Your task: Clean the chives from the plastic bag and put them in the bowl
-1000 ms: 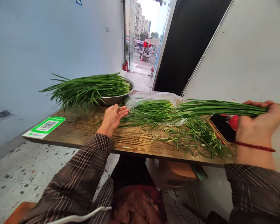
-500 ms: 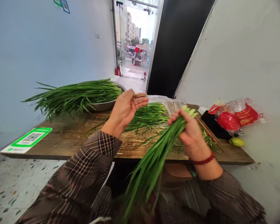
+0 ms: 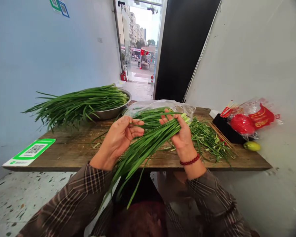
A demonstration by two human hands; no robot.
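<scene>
A bunch of garlic chives [image 3: 150, 140] lies across my right hand [image 3: 179, 133], whose thumb and fingers curl around it near the pale stem ends. The long green leaves hang down to the left, past the table's front edge. My left hand [image 3: 122, 138] is just left of the bunch, palm turned inward. Its thumb presses against the index finger while the other fingers are half bent; whatever is in the pinch is too small to make out. Behind my hands, more chives [image 3: 148, 114] lie beside a clear plastic bag [image 3: 160, 104].
A metal bowl [image 3: 111, 113] heaped with chives stands at left on the wooden table [image 3: 71, 149]. Trimmed scraps [image 3: 209, 138] and thin sticks lie at right. Beyond them are a black box [image 3: 228, 131] with red packages and a yellow-green fruit [image 3: 252, 145]. A QR-code card [image 3: 31, 151] lies front left.
My right hand has moved left and up with the chives, bringing them over the table. My left hand has come down and left. The scrap pile shows more fully.
</scene>
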